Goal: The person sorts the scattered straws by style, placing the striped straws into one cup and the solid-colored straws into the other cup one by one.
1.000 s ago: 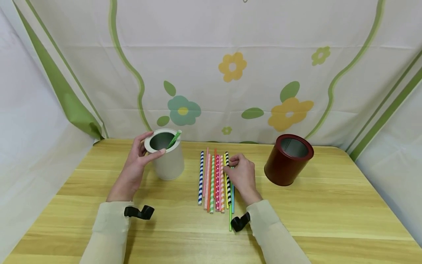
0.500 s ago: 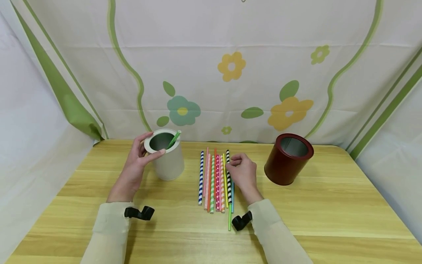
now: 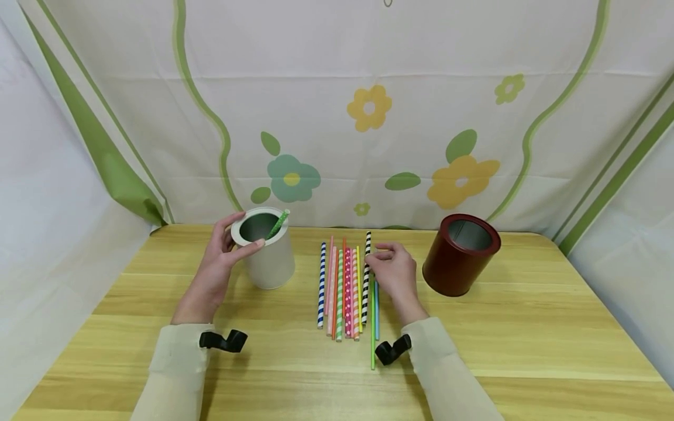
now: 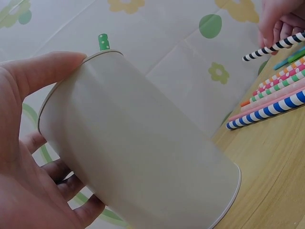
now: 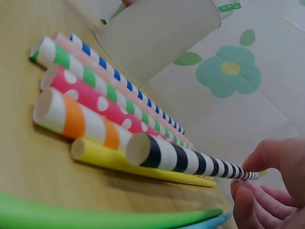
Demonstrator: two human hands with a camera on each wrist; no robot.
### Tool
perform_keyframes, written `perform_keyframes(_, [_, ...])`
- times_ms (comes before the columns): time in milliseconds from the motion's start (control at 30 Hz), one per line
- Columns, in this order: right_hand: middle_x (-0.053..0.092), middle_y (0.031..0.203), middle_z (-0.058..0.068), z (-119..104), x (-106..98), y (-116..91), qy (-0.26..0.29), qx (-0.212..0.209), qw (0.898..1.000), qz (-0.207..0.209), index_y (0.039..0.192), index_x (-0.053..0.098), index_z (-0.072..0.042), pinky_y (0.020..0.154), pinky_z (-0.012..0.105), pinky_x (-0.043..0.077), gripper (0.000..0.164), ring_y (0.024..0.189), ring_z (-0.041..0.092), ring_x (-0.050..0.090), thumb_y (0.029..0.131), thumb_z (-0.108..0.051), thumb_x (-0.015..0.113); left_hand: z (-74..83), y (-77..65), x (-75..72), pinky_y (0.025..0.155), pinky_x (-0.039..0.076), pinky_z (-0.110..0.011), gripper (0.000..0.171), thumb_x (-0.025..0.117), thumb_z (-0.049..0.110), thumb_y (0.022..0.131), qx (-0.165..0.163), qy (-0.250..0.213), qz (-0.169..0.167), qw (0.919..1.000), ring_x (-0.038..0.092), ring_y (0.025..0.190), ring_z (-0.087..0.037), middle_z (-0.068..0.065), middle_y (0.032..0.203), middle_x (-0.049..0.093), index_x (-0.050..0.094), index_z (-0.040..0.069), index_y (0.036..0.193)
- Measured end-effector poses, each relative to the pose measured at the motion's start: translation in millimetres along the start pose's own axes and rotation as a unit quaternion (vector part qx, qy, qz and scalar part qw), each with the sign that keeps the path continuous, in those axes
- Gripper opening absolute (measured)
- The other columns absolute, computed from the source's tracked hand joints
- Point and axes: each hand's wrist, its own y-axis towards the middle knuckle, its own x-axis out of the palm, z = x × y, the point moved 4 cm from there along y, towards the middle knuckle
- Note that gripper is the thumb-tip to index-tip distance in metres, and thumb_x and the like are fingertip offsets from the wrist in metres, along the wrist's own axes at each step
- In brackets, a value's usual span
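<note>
My left hand (image 3: 216,269) holds a white can (image 3: 271,266) at its rim, thumb at the front and fingers around the far left side. A green dotted straw (image 3: 278,224) leans inside the can, its end poking over the rim. With thumb and fingers, my right hand (image 3: 397,278) pinches a black-and-white striped paper straw (image 5: 190,160) near its far end. In the right wrist view the straw's near end is raised over a yellow straw (image 5: 143,168). Left of it lies a row of several coloured straws (image 3: 339,298), striped, dotted and plain.
A dark red can (image 3: 455,266) with an open top stands to the right of my right hand. A light green straw (image 3: 373,345) and a blue straw (image 3: 377,318) lie under my right hand and wrist. Behind the wooden table (image 3: 532,339) hangs a flowered curtain (image 3: 326,117).
My right hand has shifted slightly right with the black-and-white straw, drawing it away from the row. The light green and blue straws have moved a little right. My left hand stays put.
</note>
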Motion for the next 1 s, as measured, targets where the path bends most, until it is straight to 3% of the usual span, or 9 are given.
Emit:
perform_keyframes(433, [0.077,0.118,0.013,-11,-10,0,0.111,0.020,0.993,-0.017,0.139,0.066,-0.013,0.067,0.027,0.059,0.044,0.079,0.016,0.070,0.097,-0.019,0.078,-2.8,-0.7,-0.8,0.131,0.016,-0.054,0.081,0.074,0.021,0.102,0.001,0.000,0.001,1.0000,0.031,0.154,-0.021,-0.007,0.172,0.031,0.027,0.029,0.167])
perform_keyframes(733, [0.075,0.098,0.000,-25,-22,-5,0.192,-0.015,0.981,0.022,0.140,0.066,-0.011,0.067,0.024,0.061,0.045,0.080,0.012,0.070,0.096,-0.014,0.077,-2.7,-1.3,-0.7,0.130,0.017,-0.053,0.080,0.074,0.021,0.102,0.002,-0.001,0.000,1.0000,0.033,0.150,-0.019,-0.006,0.171,0.032,0.027,0.030,0.167])
perform_keyframes(1000, [0.074,0.090,-0.008,-33,-29,-9,0.206,-0.034,0.977,0.038,0.139,0.067,-0.012,0.075,0.023,0.063,0.041,0.075,0.010,0.071,0.099,-0.015,0.076,-1.8,-1.1,-0.2,0.130,0.019,-0.052,0.081,0.074,0.022,0.103,0.005,0.002,-0.002,1.0000,0.033,0.151,-0.018,-0.005,0.171,0.031,0.026,0.030,0.167])
